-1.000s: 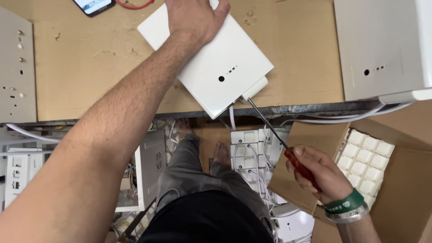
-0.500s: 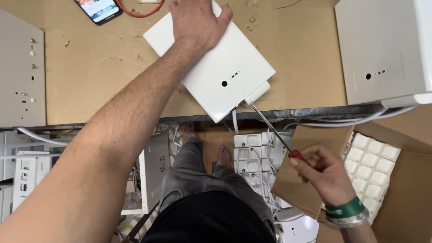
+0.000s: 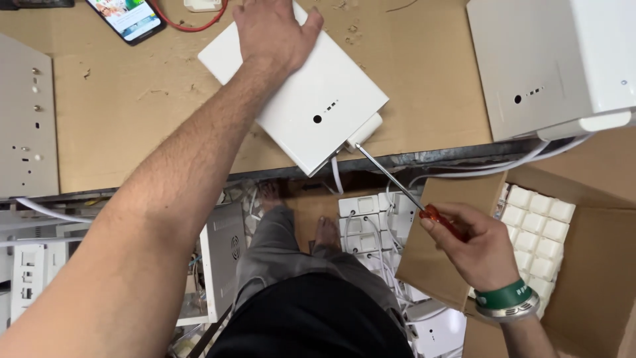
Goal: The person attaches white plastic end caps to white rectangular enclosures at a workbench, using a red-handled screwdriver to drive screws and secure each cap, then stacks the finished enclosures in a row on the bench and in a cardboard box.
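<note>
While the flat white rectangular plastic unit (image 3: 298,93) lies turned at an angle on the brown fibreboard workbench (image 3: 132,99), with 1 corner hanging over the bench's near edge, the left hand (image 3: 275,30) lies spread flat on its far end, fingers wide, pinning it down. On that near corner sits a small rounded white tab (image 3: 366,129), and the tip of a long thin steel-shafted screwdriver with a red handle (image 3: 397,182) touches the unit right at this tab. The right hand (image 3: 474,248) is closed around the red handle below the bench edge, a green band at its wrist. Judging from this, the step in hand is driving or loosening a fastener at that corner; whether the tip is seated in a screw head is too small to tell. The next move seems to call for steady pressure from the flat hand and a shaft kept in line with the fastener so the tip does not slip. Farther out, a second white box-shaped unit (image 3: 550,63) stands at the right of the bench, a grey metal plate (image 3: 26,119) lies at the left, and a smartphone with a lit screen (image 3: 126,16) lies at the far edge beside a red cable (image 3: 192,25). Below the bench, an open brown cardboard box (image 3: 589,265) holds rows of small white square parts (image 3: 540,229).
</note>
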